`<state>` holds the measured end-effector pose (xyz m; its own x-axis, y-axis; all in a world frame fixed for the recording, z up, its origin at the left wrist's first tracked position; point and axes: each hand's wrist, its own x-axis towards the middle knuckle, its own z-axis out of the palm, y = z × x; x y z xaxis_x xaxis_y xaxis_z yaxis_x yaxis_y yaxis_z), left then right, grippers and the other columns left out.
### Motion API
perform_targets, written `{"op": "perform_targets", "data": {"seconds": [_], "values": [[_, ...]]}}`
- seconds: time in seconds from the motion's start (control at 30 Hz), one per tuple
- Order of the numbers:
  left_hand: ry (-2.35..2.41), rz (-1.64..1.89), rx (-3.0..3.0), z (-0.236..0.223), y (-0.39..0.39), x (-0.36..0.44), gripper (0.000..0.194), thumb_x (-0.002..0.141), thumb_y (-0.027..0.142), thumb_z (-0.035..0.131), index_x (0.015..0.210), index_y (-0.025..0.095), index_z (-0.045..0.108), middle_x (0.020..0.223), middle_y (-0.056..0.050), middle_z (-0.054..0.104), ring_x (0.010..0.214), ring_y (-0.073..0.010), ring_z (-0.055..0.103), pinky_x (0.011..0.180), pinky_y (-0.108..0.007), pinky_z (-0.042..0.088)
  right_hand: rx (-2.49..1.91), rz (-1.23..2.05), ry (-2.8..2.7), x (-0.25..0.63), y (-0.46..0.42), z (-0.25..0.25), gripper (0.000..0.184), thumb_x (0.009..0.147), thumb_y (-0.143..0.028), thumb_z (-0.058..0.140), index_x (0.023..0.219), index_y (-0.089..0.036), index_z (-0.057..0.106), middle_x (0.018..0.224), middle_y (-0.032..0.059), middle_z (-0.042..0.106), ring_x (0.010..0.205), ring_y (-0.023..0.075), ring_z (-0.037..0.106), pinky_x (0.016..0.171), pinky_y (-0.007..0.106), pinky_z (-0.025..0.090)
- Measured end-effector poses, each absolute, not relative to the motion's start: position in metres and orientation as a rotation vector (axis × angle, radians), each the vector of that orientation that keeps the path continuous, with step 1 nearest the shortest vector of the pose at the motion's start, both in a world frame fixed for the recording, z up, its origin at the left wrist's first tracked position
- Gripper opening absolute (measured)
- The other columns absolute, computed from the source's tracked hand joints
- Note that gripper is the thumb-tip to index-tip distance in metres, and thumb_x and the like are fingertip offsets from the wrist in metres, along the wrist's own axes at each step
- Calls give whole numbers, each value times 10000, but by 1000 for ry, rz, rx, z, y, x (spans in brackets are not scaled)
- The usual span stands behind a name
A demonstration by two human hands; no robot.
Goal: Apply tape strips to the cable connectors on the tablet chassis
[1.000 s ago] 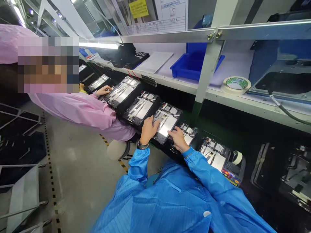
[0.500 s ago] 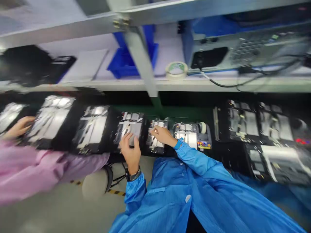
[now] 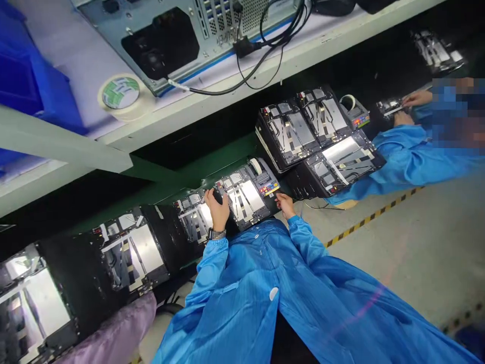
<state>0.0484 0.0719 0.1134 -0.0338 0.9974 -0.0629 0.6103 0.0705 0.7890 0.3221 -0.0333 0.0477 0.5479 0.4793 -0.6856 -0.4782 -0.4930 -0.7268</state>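
Observation:
My left hand (image 3: 218,211) is at the left edge of an opened electronic unit (image 3: 245,203) with silver panels and black strips. Its thumb and forefinger are apart, with a dark gap between them. Another such unit (image 3: 194,217) lies to its left, partly behind the hand. My right hand (image 3: 286,205) is at the front right corner of a grey tape dispenser (image 3: 268,185), which has a red lit display and a roll of pale tape (image 3: 256,166). The fingertips of that hand are pinched together; whatever is between them is too small to make out.
More opened units (image 3: 132,250) line the bench to the left, near a pink sleeve (image 3: 113,333). At right are stacked units (image 3: 290,134), a second tape dispenser (image 3: 355,112) and a co-worker's hands (image 3: 411,106). Overhead, a shelf (image 3: 212,108) carries a tape roll (image 3: 123,96) and cabled metal case.
The view has swung to the right. My right hand has moved from a unit to the tape dispenser's front, and my left hand has shifted right to the unit beside the dispenser.

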Motion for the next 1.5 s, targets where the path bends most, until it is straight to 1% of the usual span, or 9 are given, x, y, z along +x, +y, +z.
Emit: {"op": "perform_targets", "data": {"seconds": [0.13,0.33,0.57,0.83,0.97,1.1,1.23,1.37,1.5], "values": [[1735,750,1581,107,75,43,518,1020,419,604,1454,167,475,1579,-233,400,1574,-312,340,1329,-484,270,-1653,1216,27,311,-33,33,318,747,-401,863,831,-178,653,678,-6,650,470,73,475,408,181,327],[1750,756,1590,106,76,38,453,1017,398,606,1402,182,505,1548,-218,423,1546,-302,377,1326,-489,269,-1656,1104,121,307,-41,24,289,778,-379,819,811,-194,599,595,-66,555,455,67,445,387,164,304],[1765,707,1651,111,80,51,451,1014,389,605,1408,193,508,1550,-203,431,1551,-280,378,1324,-446,273,-1633,1000,241,289,-27,19,376,704,-255,839,895,-223,518,730,-36,671,617,114,642,536,207,553],[1772,511,1937,142,83,102,573,953,375,643,1470,172,502,1673,-236,323,1606,-370,262,1314,-581,202,-1708,831,278,285,-41,37,372,743,-227,746,962,-244,446,731,-73,618,570,100,587,517,198,485],[1673,328,2074,151,101,143,578,964,400,630,1480,172,502,1717,-228,276,1642,-386,160,1315,-627,102,-1681,810,-116,288,-61,73,448,799,-314,739,1165,-236,492,857,-33,648,681,134,621,586,235,506],[1662,212,2079,145,131,149,502,958,331,639,1433,198,547,1616,-204,456,1569,-361,330,1313,-610,107,-1661,743,-583,295,-26,112,493,896,-387,714,1312,-232,499,1002,28,653,812,158,637,748,283,551],[1635,122,2004,137,151,134,514,950,336,668,1440,248,541,1475,-166,609,1434,-361,500,1296,-648,102,-1733,716,-1033,301,48,129,615,926,-315,691,1477,-225,434,1210,94,630,926,199,636,851,329,568],[1591,80,1991,134,154,127,473,965,396,652,1413,268,575,1440,-153,639,1417,-370,516,1291,-649,93,-1712,716,-1578,305,103,123,717,916,-175,670,1571,-173,380,1339,149,570,1122,266,604,1054,431,530],[1569,108,1999,132,153,128,503,965,446,653,1429,265,580,1457,-158,627,1413,-371,510,1287,-630,113,-1658,729,-1773,308,121,113,746,895,-132,676,1582,-130,384,1312,164,567,1191,295,586,1072,461,522]]}}
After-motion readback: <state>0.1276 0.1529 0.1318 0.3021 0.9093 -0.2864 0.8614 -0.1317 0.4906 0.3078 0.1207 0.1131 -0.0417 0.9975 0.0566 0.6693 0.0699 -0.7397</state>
